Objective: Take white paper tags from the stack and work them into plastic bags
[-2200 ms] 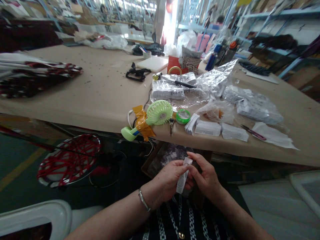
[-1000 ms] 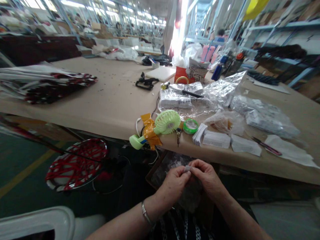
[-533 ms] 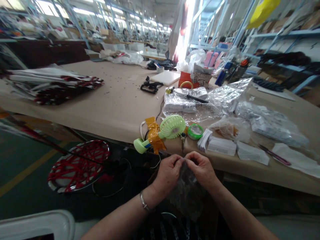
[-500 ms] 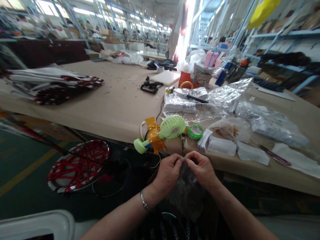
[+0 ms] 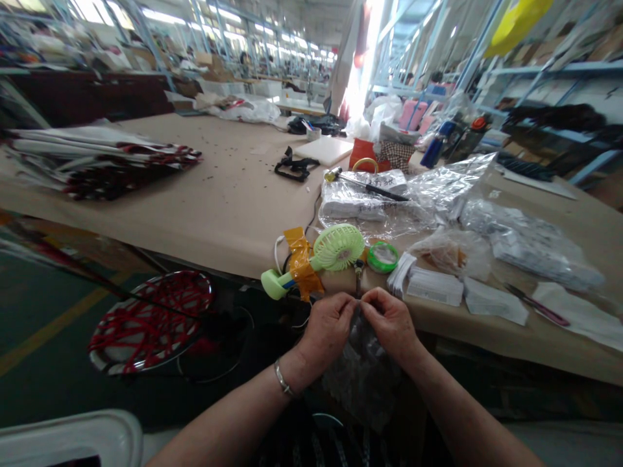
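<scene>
A thin, see-through plastic bag hangs below the table's front edge, in front of my lap. My left hand pinches its top between thumb and forefinger. On the other side of the same spot, my right hand pinches too, the fingertips of both hands almost meeting. Whatever small part lies between the fingertips is hidden. Just above them, a small metal piece dangles at the table edge, close to a light green handheld fan that is fixed down with orange tape.
A green tape roll and stacks of white labels lie right of the fan, with a dark red-handled cutting tool farther right. Behind them are plastic-wrapped packs and a hammer. Folded fabric pieces lie left; a red-wrapped round stool stands below.
Both hands have risen slightly toward the metal piece at the table edge, still pinching together at the top of the plastic bag. The camera view has shifted a little.
</scene>
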### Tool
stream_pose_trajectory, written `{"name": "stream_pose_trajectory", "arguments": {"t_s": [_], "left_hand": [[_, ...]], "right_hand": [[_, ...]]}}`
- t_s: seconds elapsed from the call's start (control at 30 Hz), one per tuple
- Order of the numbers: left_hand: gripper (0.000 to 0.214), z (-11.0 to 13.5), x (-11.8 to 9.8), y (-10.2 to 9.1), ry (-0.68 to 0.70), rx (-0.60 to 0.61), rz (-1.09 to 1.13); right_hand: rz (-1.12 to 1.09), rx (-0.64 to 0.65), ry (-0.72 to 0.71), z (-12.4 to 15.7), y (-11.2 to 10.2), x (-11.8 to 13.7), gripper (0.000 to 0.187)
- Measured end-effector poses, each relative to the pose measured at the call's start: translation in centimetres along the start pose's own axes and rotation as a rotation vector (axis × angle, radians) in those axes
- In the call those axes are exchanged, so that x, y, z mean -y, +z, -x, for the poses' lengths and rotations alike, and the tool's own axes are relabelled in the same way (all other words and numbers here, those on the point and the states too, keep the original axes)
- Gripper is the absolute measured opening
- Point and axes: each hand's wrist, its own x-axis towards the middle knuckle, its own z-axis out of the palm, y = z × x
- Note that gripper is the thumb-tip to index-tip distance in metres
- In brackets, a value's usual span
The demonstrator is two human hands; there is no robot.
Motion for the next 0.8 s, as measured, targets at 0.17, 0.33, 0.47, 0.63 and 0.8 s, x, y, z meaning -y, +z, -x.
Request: {"name": "stream_pose_trajectory", "arguments": {"t_s": [0.17, 0.33, 0.47, 0.63, 0.8], "left_hand": [[0.024, -0.3, 0.5, 0.3, 0.004, 0.002, -0.006], [0.023, -0.5, 0.6, 0.4, 0.004, 0.003, 0.020], [0.024, -0.7, 0.6, 0.5, -0.002, 0.004, 0.018], [0.023, -1.0, 0.3, 0.4, -0.012, -0.007, -0.008], [0.025, 0.5, 0.3, 0.3, -0.025, 0.029, 0.033]], "right_hand": [[0.006, -0.013, -0.004, -0.2, 0.2, -0.2, 0.011], [0.016, -0.004, -0.020, -0.3, 0.1, -0.4, 0.011], [0.017, -0.006, -0.022, -0.4, 0.2, -0.8, 0.012], [0.013, -0.034, -0.042, -0.4, 0.2, -0.6, 0.012], [-0.012, 0.029, -0.032, 1.2, 0.0, -0.8, 0.012]]}}
